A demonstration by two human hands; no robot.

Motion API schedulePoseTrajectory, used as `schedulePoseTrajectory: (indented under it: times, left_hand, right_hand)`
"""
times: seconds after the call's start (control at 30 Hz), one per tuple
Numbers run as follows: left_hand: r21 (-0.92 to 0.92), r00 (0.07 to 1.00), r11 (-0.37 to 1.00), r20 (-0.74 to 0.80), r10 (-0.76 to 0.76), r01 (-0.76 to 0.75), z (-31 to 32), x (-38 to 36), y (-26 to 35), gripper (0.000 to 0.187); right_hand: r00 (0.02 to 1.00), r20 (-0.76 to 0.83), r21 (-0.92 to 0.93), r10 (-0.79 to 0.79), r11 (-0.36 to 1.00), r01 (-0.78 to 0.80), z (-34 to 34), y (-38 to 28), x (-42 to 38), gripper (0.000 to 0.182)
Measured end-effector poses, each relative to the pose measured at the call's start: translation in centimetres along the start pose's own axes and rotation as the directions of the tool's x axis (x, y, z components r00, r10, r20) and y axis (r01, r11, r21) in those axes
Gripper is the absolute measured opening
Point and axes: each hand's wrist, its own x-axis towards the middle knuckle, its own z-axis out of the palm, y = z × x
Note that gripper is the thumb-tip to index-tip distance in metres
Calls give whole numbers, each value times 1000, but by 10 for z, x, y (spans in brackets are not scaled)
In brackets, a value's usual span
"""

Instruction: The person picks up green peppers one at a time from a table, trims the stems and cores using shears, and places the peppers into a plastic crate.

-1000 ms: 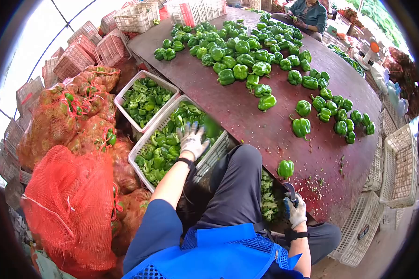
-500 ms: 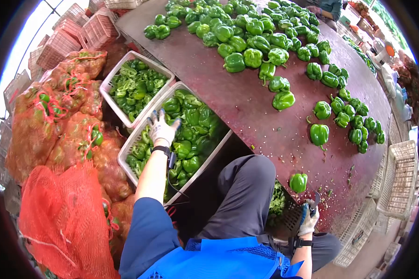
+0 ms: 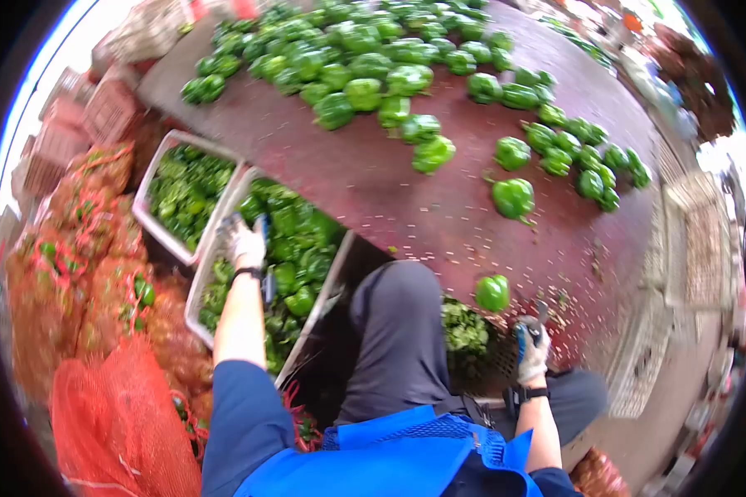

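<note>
My gloved left hand [image 3: 245,242] reaches over a white crate [image 3: 197,305] filled with cut green peppers [image 3: 286,240], its fingers apart and nothing in them. Close to the table's near edge, my gloved right hand [image 3: 533,352] is wrapped around a small knife [image 3: 542,311] whose short blade points up. A single whole green pepper [image 3: 492,293] rests on the dark red table [image 3: 373,199], just left of the knife. Scattered pale seeds lie around that spot.
Whole green peppers [image 3: 365,94] are heaped at the table's far side. Another crate [image 3: 167,237] of green pieces adjoins mine. Filled red mesh bags [image 3: 124,422] pile up on the left. To the right stands a pale slatted crate [image 3: 703,248]. Green scraps [image 3: 464,328] lie below the table edge.
My view has swung, so the table and crates appear farther left. My left hand stays over the same crate with fingers apart; my right hand still grips the knife.
</note>
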Motion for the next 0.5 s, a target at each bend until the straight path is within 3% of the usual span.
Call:
schedulePoseTrajectory:
  times: [0.07, 0.1, 0.17, 0.2, 0.23, 0.3, 0.37, 0.4, 0.43, 0.47, 0.5]
  left_hand:
    - [-86, 984, 989, -140, 105, -118, -26, -33, 19, 79]
    - [-263, 942, 927, -274, 193, -267, -27, -42, 25, 69]
    - [-603, 884, 646, -310, 349, -467, -63, -77, 58, 58]
    - [-847, 891, 357, -257, 374, -394, -77, -95, 83, 55]
    - [-941, 874, 208, -145, 463, -266, -99, -118, 109, 53]
    - [-854, 687, 206, -217, 694, -478, -164, -180, 167, 52]
    - [-708, 420, 219, -120, 900, -671, -187, -230, 216, 61]
    - [-710, 288, 155, -71, 955, -687, -194, -261, 235, 64]
    - [-545, 193, 166, 8, 981, -822, -185, -287, 252, 68]
    - [-507, 213, 290, 206, 955, -812, -180, -311, 266, 73]
    - [-387, 299, 373, 238, 924, -844, -163, -330, 273, 76]
  right_hand:
    - [1000, 2, 30, 7, 1000, -7, 1, -6, 0, 18]
    - [1000, 5, 41, 0, 999, -1, 2, -9, 1, 17]
    - [990, -31, 168, 137, 977, -130, 1, -3, 2, 20]
    - [990, -31, 178, 138, 975, -131, -1, 0, 5, 21]
    - [990, -25, 188, 142, 973, -135, -2, 5, 6, 23]
    - [998, -9, 277, 70, 959, -65, -3, 16, 9, 23]
    - [998, -22, 329, 51, 944, -41, -1, 15, 10, 23]
    - [999, -28, 339, 41, 941, -29, -1, 20, 13, 22]
    - [999, -40, 353, 33, 936, -17, -1, 15, 12, 22]
    - [998, -44, 378, 45, 925, -25, 0, 6, 12, 21]
    - [997, -47, 402, 57, 915, -34, -2, 2, 10, 20]
